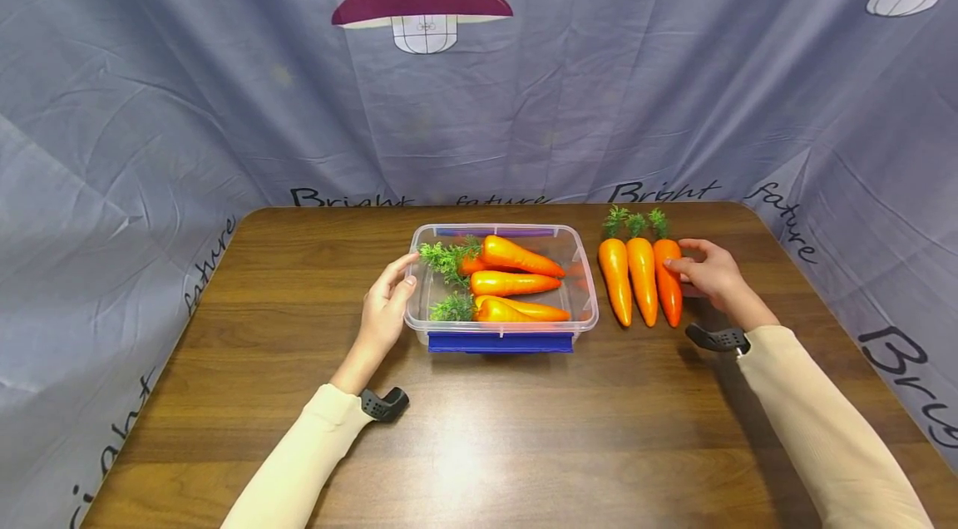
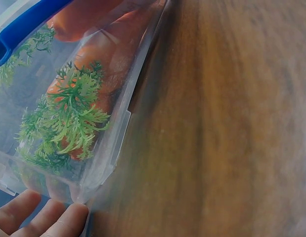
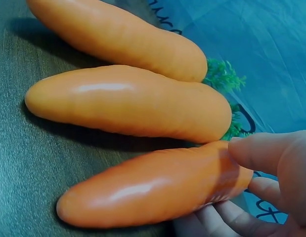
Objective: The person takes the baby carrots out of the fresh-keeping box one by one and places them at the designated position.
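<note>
End carrot: The orange end carrot [image 1: 669,300] sits at the 3 o'clock end of a row of three, its tip toward 6 and its leaves toward 12, the counter's far side.
Right hand: Reaching in from 3 o'clock, the right hand [image 1: 714,273] pinches that carrot near its leafy end, thumb on top and fingers at the side.
Neighbors: Two matching carrots [image 1: 642,284] lie side by side at 9 o'clock of it.
Plastic box: Farther toward 9 stands a clear plastic box [image 1: 584,326], a blue latch [image 1: 500,343] on its 6 o'clock side.
Packed carrots: Several packed carrots [image 1: 516,283] lie inside, tips toward 3, greens toward 9.
Left hand: Fingers extended and relaxed, the left hand [image 1: 384,308] touches the box's 9 o'clock wall, gripping nothing.
Setting: A brown wooden counter [image 1: 449,429] meets a gray-blue curtain [image 1: 569,96] printed with maroon lamps [image 1: 422,1] at 12.
</note>
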A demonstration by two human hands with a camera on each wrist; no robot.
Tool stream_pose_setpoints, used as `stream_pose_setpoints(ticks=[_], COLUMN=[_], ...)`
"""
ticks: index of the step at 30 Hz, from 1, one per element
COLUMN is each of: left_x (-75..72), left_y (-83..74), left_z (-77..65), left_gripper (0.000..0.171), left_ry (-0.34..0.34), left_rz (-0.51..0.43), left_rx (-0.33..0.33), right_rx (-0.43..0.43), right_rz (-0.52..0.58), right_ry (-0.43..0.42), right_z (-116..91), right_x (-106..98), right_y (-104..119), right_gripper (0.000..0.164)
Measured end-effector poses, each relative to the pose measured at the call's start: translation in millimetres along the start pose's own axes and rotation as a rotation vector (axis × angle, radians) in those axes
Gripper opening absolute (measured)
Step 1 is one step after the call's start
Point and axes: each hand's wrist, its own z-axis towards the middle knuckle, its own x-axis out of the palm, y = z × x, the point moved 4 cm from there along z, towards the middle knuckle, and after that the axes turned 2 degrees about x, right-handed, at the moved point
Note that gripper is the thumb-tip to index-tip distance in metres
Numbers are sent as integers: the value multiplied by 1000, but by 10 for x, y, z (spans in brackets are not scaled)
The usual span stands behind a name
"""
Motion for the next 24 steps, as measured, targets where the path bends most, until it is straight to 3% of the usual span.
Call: stream_pose_setpoints(ticks=[7, 14, 19, 24], left_x=[15, 9, 1, 13], left_y=[-9, -21, -9, -4], left_z=[7, 6, -7, -10], left_gripper=[39, 40, 40, 40], left_ry=[-1, -5, -12, -10], left_rz=[5, 11, 18, 19], left_rx=[12, 8, 1, 1], right_rx=[-9, -147, -286, -360], right_rz=[-16, 14, 20, -27], right_ry=[-32, -147, -53, 89], right_z=[-37, -155, -336, -516], right_x=[-92, -138, 93, 461], right_y=[21, 347, 800, 1190], right_gripper=[76, 58, 40, 47])
